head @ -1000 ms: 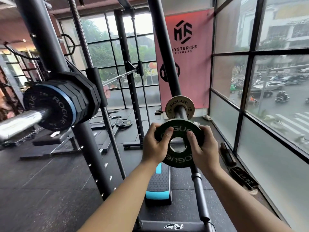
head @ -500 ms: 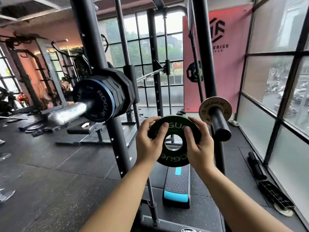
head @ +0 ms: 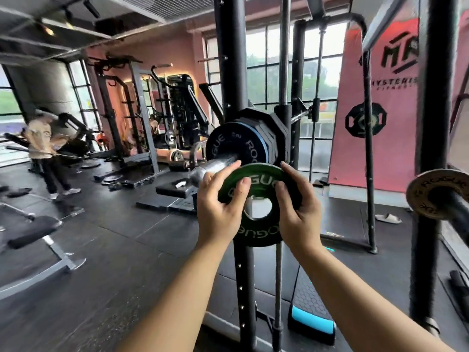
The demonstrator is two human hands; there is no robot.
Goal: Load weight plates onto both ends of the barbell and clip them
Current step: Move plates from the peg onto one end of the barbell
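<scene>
Gym: squat rack (head: 229,72), loaded barbell (head: 215,166), benches (head: 33,232).

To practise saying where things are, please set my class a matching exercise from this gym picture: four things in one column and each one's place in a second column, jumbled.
Things
1. green plate
2. blue-rimmed plate
3. tan plate
4. step platform

Places
A. on a dark peg at the right edge
B. on the floor, below the forearms
C. gripped between the left hand and the right hand
D. loaded on the barbell sleeve

Pairs: 1-C; 2-D; 3-A; 4-B
</scene>
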